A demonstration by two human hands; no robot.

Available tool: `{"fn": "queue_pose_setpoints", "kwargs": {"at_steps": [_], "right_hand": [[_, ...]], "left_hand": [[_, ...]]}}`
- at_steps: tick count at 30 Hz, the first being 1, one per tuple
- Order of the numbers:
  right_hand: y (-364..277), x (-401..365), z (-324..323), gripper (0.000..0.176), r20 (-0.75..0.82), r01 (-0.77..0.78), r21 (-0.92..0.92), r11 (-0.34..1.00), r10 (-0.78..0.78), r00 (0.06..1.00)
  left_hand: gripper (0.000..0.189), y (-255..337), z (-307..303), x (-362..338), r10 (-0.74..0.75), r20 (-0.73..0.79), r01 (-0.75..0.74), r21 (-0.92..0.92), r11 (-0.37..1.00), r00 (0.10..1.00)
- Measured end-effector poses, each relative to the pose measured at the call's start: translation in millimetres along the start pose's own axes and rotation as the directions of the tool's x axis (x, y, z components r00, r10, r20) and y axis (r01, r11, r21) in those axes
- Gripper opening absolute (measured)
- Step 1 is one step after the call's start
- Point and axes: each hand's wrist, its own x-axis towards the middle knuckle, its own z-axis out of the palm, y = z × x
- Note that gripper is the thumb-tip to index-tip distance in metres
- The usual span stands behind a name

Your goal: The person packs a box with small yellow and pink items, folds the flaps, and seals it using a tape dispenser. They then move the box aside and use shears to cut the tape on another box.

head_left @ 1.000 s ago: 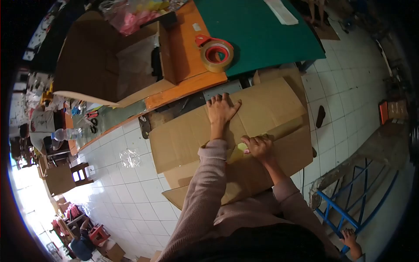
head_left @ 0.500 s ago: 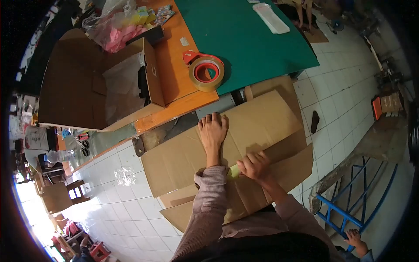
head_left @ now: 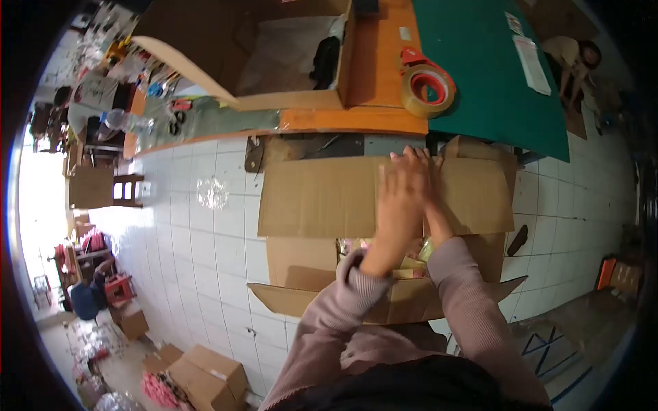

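Observation:
A brown cardboard box (head_left: 301,260) stands in front of me with its top flaps apart. Through the gap, some pinkish and yellow-green contents (head_left: 415,266) show, too small to name. My left hand (head_left: 401,209) reaches over the far flap (head_left: 315,195), fingers stretched out, overlapping my other hand. My right hand (head_left: 433,175) rests on the same flap, its fingers extended to the far edge; part of it is hidden behind the left. The near flap (head_left: 404,301) leans outward below my wrists.
On the orange and green tables lie a tape dispenser (head_left: 428,89), an open carton (head_left: 288,96), scissors (head_left: 176,123) and white packets (head_left: 531,65). Another person (head_left: 572,61) crouches at the upper right. Cartons (head_left: 205,373) stand on the tiled floor at lower left.
My view has turned, and the gap between the flaps now shows. My right hand has left the yellow-green piece it was closed on and reached the far flap beside my left hand.

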Motion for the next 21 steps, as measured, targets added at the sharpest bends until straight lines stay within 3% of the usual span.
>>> {"fn": "queue_pose_setpoints", "kwargs": {"at_steps": [2, 3, 4, 5, 7, 10, 11, 12, 14, 21], "right_hand": [[-1, 6, -5, 0.042, 0.105, -0.024, 0.015, 1.000, 0.023, 0.994], [0, 11, -7, 0.041, 0.191, -0.070, 0.015, 0.997, 0.066, 0.979], [3, 10, 0, 0.039, 0.142, -0.048, -0.017, 0.999, 0.050, 0.989], [4, 15, 0, 0.039, 0.140, -0.042, -0.008, 0.999, 0.042, 0.989], [3, 15, 2, 0.039, 0.174, -0.038, -0.032, 0.999, 0.043, 0.984], [3, 20, 4, 0.042, 0.192, -0.040, 0.016, 0.999, 0.037, 0.981], [1, 18, 7, 0.043, 0.225, -0.063, 0.042, 0.997, 0.052, 0.973], [-2, 21, 6, 0.043, 0.221, -0.062, 0.043, 0.997, 0.051, 0.974], [-7, 27, 6, 0.044, 0.384, -0.113, -0.023, 0.993, 0.113, 0.916], [-20, 12, 5, 0.047, 0.205, -0.069, -0.104, 0.992, 0.090, 0.975]], "left_hand": [[0.050, 25, -85, -36, 0.162, 0.122, -0.136, -0.196, 0.971, 0.979], [0.054, 31, -96, -71, 0.177, 0.161, -0.145, -0.192, 0.971, 0.971], [0.059, 33, -103, -102, 0.195, 0.201, -0.158, -0.189, 0.969, 0.960], [0.059, 28, -97, -122, 0.190, 0.200, -0.155, -0.179, 0.972, 0.961], [0.062, 8, -71, -163, -0.092, 0.240, 0.074, 0.083, 0.994, 0.967], [0.064, -22, -29, -161, -0.070, 0.143, 0.052, 0.124, 0.991, 0.987], [0.064, -25, -25, -160, -0.069, 0.144, 0.050, 0.128, 0.991, 0.987], [0.066, -25, -20, -156, -0.141, 0.180, 0.140, 0.017, 0.990, 0.973], [0.071, -27, -12, -155, -0.216, 0.233, 0.243, -0.094, 0.965, 0.948], [0.068, -35, -4, -150, -0.249, 0.228, 0.281, -0.122, 0.952, 0.941]]}}
